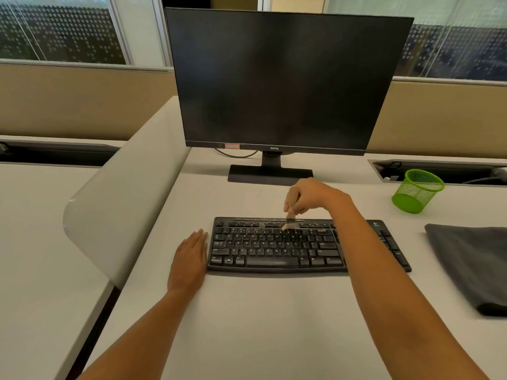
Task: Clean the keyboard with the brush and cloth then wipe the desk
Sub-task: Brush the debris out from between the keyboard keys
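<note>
One brush (290, 219) pinched in right grip (310, 198), bristles on keyboard (274, 248) top rows; left grip (189, 256) flat beside it.

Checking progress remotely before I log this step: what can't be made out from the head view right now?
Brush: handle mostly hidden in the right hand; bristles blurred.
Keyboard: right part covered by the right forearm; dust on the keys too small to judge.
Cloth: cut off by the frame's right edge.
Left hand: whether it touches the keyboard's edge is unclear.
</note>
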`<action>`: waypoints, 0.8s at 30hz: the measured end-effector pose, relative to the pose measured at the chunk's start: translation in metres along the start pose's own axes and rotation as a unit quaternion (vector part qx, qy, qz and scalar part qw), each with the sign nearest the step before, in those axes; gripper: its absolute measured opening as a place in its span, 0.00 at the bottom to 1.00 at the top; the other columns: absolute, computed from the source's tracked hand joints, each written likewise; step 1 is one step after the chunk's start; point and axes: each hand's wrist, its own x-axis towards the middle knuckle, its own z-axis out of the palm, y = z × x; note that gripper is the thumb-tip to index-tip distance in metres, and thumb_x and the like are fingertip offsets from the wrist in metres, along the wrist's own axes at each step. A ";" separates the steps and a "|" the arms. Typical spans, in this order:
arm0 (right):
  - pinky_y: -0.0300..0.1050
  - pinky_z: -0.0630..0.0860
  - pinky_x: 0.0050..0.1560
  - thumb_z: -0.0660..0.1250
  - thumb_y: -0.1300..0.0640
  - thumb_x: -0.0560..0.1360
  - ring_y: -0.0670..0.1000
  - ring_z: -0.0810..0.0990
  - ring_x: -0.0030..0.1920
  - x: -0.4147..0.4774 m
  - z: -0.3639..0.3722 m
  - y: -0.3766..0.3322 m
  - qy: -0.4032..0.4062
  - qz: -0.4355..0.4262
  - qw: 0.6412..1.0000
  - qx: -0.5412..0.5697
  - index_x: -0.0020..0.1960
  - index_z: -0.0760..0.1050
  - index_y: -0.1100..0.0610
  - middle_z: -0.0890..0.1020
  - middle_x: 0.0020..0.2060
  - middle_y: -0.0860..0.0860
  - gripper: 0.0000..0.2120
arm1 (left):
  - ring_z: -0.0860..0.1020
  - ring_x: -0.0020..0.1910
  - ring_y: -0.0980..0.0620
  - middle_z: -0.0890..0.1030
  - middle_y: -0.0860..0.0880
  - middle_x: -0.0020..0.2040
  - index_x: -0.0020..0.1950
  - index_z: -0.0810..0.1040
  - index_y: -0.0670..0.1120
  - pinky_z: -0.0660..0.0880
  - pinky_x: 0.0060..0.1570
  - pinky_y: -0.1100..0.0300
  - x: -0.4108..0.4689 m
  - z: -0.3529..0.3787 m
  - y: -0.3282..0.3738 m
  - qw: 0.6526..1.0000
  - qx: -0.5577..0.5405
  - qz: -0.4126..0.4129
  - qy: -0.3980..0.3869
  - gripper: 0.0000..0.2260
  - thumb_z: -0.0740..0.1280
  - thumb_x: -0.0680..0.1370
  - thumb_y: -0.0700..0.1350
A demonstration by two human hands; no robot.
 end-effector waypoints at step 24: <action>0.37 0.76 0.42 0.72 0.66 0.69 0.48 0.80 0.45 -0.040 -0.020 0.051 0.037 0.001 0.999 0.031 0.42 0.83 0.66 0.83 0.41 0.49 0.03 | 0.64 0.71 0.49 0.70 0.47 0.70 0.69 0.70 0.44 0.56 0.70 0.57 -0.022 -0.004 0.025 0.992 -0.083 -0.016 0.089 0.17 0.53 0.83 0.46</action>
